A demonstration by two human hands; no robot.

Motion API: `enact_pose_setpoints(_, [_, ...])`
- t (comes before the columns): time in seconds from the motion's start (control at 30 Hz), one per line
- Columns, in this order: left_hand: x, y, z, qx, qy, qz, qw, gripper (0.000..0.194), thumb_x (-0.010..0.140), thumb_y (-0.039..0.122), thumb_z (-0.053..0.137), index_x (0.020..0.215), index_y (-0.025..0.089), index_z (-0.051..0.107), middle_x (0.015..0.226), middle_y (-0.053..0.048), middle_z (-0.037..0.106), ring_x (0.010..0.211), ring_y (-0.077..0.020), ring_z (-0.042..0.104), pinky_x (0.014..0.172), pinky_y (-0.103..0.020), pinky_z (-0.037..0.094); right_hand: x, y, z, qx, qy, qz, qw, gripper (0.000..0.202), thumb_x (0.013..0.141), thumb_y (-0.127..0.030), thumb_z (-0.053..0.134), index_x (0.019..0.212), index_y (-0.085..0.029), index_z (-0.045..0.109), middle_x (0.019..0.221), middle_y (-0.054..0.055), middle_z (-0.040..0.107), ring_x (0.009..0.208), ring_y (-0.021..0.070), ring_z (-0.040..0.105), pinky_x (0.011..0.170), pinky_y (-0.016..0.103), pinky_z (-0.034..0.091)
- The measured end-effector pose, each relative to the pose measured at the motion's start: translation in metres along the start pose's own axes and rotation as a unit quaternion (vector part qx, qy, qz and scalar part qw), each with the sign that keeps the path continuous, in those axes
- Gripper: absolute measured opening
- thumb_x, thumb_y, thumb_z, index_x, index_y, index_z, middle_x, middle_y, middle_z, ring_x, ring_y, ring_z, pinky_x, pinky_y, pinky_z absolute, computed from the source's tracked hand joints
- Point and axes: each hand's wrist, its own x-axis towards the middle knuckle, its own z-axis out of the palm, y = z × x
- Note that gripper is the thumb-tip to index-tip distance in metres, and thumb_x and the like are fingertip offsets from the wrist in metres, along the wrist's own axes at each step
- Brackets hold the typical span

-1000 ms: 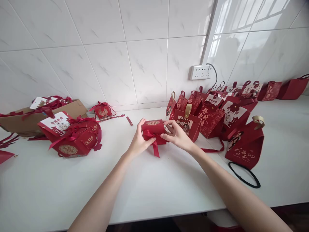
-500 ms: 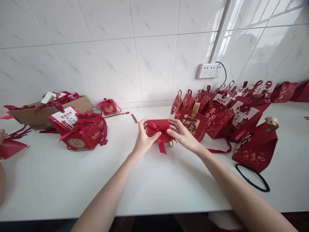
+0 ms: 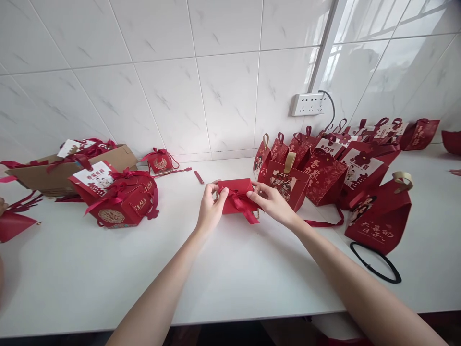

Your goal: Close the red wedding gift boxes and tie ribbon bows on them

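A small red gift box (image 3: pixel 235 184) stands on the white table in front of me, tied across the front with a satin ribbon (image 3: pixel 248 211). My left hand (image 3: pixel 210 205) grips the box's left side, thumb on the front near the upper corner and fingers behind. At the right side, my right hand (image 3: pixel 270 202) is closed on the box, its thumb lying by the ribbon. Its other fingers are partly hidden behind the box. One ribbon tail hangs down the front toward the right, beside a bit of gold cord.
Several red gift bags (image 3: pixel 327 180) crowd the right side, near a black ring (image 3: pixel 376 262). Leftward are decorated red boxes (image 3: pixel 120 204) and a cardboard box (image 3: pixel 122 161) of ribbons and tags. A small red piece (image 3: pixel 199 177) lies behind. Another person's hand (image 3: pixel 3 206) shows far left.
My left thumb has moved from the ribbon knot up to the left part of the box front. The ribbon tail has swung rightward. My view has shifted slightly.
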Motion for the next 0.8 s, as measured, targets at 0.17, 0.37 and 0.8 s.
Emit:
enact_pose_setpoints(0.17, [0.0,0.0,-0.001,0.031,0.016,0.029,0.999,0.021,0.085,0.035,0.05,0.073,0.021,0.041,0.095,-0.005,0.06,0.098,-0.0192,0.059,0.078,-0.031,0.048,0.001,0.0,-0.007,0.002,-0.031,0.074,0.997,0.046,0.08,-0.06,0.048,0.062,-0.017,0.052,0.089,0.007,0.065,0.085,0.0213,0.06,0.074,0.032,0.047])
enact_pose_setpoints(0.37, [0.0,0.002,0.001,0.038,0.028,0.023,0.999,0.019,0.084,0.029,0.052,0.07,0.021,0.04,0.081,-0.003,0.058,0.088,-0.0174,0.06,0.07,-0.027,0.048,-0.001,-0.008,-0.015,-0.028,-0.06,0.067,0.996,0.043,0.079,-0.057,0.052,0.064,-0.017,0.059,0.079,0.004,0.064,0.082,0.0193,0.058,0.073,0.031,0.047])
enact_pose_setpoints(0.8, [0.002,-0.001,0.002,0.035,0.026,0.051,0.998,0.019,0.082,0.032,0.053,0.071,0.022,0.042,0.077,-0.002,0.055,0.083,-0.0163,0.059,0.068,-0.025,0.047,-0.005,-0.016,-0.006,-0.112,0.097,-0.073,0.986,0.027,0.076,-0.046,0.057,0.07,-0.02,0.057,0.093,0.006,0.058,0.084,0.0178,0.055,0.07,0.029,0.043])
